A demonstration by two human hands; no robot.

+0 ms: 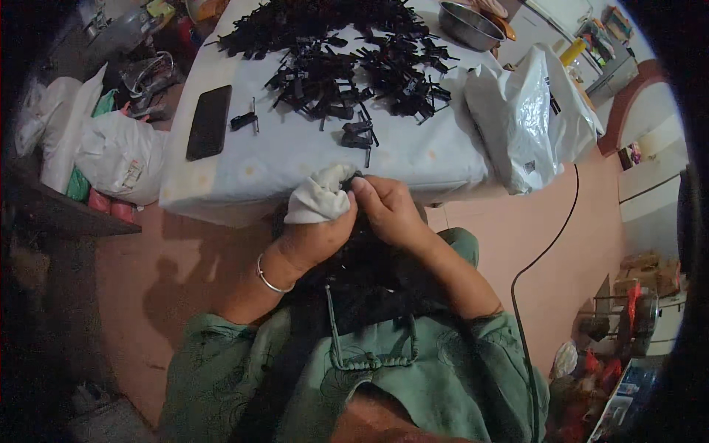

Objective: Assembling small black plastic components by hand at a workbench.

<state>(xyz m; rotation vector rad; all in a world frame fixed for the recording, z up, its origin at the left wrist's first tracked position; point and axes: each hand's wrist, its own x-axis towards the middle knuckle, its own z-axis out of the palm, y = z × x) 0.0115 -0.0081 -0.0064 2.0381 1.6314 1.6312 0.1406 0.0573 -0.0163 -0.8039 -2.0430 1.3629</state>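
Both my hands meet just in front of the table's near edge. White cloth (317,198), which may be part of a glove, covers the fingers of my left hand (325,235); a bangle is on that wrist. My right hand (391,210) is bare, its thumb and fingers pinched on a small black plastic piece (357,177). The left fingers close around the same spot, mostly hidden by the cloth. Beyond them, similar black pieces with thin prongs form a large pile (317,74). One loose piece (357,135) lies nearest my hands, another (244,120) farther left.
A dark phone (209,122) rests on the left of the cloth-covered table (251,173). At the right edge stands a white plastic bag (513,118), with a metal bowl (470,26) behind it. White bags (122,155) crowd the left side. A black cable (543,255) hangs at right.
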